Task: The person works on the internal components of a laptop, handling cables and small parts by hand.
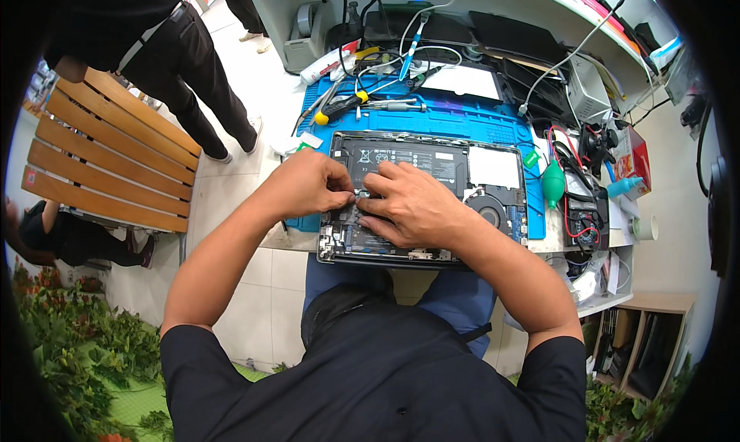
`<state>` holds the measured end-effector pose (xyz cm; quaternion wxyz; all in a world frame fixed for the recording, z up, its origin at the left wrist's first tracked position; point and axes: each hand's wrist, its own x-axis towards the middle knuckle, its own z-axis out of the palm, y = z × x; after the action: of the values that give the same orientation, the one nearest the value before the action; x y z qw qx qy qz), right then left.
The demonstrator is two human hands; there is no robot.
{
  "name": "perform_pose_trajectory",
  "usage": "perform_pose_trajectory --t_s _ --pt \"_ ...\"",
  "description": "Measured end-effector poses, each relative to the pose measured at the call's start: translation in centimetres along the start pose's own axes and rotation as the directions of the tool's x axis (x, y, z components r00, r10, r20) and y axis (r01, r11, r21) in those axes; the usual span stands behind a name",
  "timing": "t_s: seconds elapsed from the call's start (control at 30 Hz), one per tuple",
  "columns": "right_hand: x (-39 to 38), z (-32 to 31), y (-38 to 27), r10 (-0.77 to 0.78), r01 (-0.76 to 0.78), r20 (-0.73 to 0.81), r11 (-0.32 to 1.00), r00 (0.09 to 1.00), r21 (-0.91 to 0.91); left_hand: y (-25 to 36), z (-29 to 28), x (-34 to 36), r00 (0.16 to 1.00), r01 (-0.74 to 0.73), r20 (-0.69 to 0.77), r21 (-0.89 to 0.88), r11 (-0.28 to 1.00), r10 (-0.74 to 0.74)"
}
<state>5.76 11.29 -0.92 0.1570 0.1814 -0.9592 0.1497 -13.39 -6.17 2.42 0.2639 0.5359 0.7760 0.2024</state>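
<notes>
An opened laptop (432, 245) lies before me with its inside uncovered. Its black battery (432, 161) spans the far side, and a round fan (489, 209) sits at the right. Over the left part of the board, my left hand (308, 184) has thumb and forefinger pinched together low on the laptop. My right hand (416, 203) reaches in from the right, its bent fingertips nearly meeting those of the left at the same spot. Whatever small part lies between the fingertips is hidden.
Beneath the laptop is a blue work mat (462, 126). A yellow-black screwdriver (339, 109), other tools and cables lie beyond it. To the right are a green air blower (553, 184) and a multimeter (586, 215). Another person (189, 53) stands near a slatted bench (116, 145) at left.
</notes>
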Motion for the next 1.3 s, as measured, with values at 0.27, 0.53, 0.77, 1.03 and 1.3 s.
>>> perform_pose_trajectory --t_s 0.27,0.53,0.77,1.03,1.3 --pt "-0.4 0.1 -0.2 0.027 -0.026 0.009 0.999 1.0 -0.03 0.0 -0.9 1.8 0.981 0.125 0.162 -0.12 0.985 -0.105" --pt "-0.5 0.0 -0.2 0.043 -0.042 0.039 0.999 0.998 -0.029 0.0 -1.1 2.3 0.962 0.204 0.222 -0.2 0.959 -0.158" --pt "-0.5 0.0 -0.1 0.039 -0.039 0.035 0.999 0.999 -0.008 -0.4 -0.6 2.3 0.963 0.223 0.205 -0.229 0.948 -0.177" --pt "-0.4 0.0 -0.2 0.036 -0.034 0.036 0.999 0.999 -0.041 0.3 -1.0 2.3 0.969 0.183 0.199 -0.16 0.97 -0.15" --pt "-0.4 0.0 -0.4 0.042 -0.036 0.067 0.996 0.997 -0.084 1.1 -1.1 2.1 0.971 0.174 0.185 -0.097 0.98 -0.154"
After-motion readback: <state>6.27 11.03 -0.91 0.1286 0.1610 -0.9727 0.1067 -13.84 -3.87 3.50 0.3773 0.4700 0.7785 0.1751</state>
